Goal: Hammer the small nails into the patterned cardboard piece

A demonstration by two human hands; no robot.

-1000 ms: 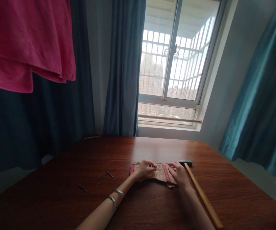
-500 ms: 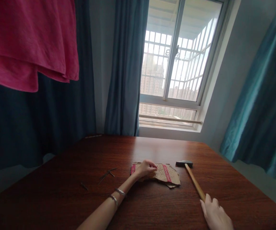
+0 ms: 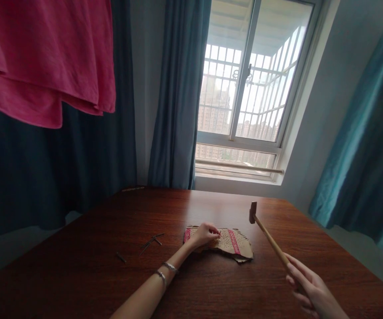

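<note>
My right hand (image 3: 307, 283) is wrapped round the wooden handle of a hammer (image 3: 271, 241), whose head is raised off the table and turned upright. On the table lies a stack of torn cardboard (image 3: 243, 246), dotted with many small holes and crossed by pink strips. Over its middle, my left hand (image 3: 206, 234) rests with thumb and fingers pinched together; whatever is between the fingertips is too small to make out. Several nails (image 3: 152, 240) lie loosely crossed to the left of the cardboard, and a separate dark nail (image 3: 121, 257) lies nearer to me.
The brown wooden table (image 3: 178, 288) reaches back to a barred window (image 3: 244, 88). Blue curtains (image 3: 174, 110) hang on both sides. A pink cloth (image 3: 52, 57) hangs at the upper left, above the table's height.
My right hand has lifted the hammer and turned it, so its head went from lying flat to upright. My left hand stays pinched over the cardboard. The view has shifted slightly.
</note>
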